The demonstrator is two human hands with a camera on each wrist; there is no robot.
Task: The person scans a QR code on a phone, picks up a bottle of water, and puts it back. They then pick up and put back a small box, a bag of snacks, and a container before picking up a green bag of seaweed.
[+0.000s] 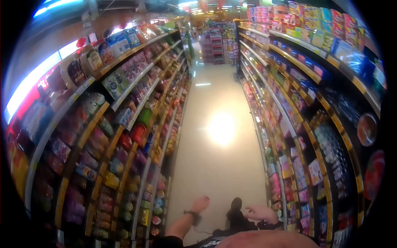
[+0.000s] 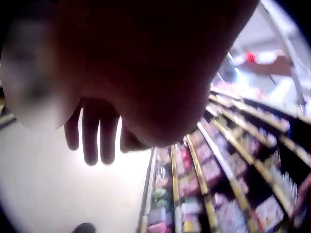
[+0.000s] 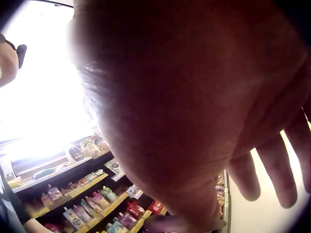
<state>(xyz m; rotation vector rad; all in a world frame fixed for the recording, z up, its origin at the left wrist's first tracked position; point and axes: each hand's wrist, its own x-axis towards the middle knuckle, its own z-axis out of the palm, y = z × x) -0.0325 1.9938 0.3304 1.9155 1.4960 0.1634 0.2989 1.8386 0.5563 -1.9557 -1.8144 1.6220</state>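
Note:
My left hand (image 1: 200, 204) hangs low over the aisle floor, a dark band round its wrist. In the left wrist view its fingers (image 2: 91, 136) dangle loosely with nothing in them. My right hand (image 1: 261, 213) hangs at the other side, near the foot of the right shelves. Spread and relaxed, its fingers (image 3: 277, 170) appear empty in the right wrist view. Between the hands a dark shoe (image 1: 236, 203) shows on the floor.
Long shelves of packaged goods (image 1: 140, 128) line the left side, and shelves of packs and cups (image 1: 297, 107) the right. A pale shiny floor (image 1: 206, 165) runs between them toward a display rack (image 1: 217, 47) at the far end.

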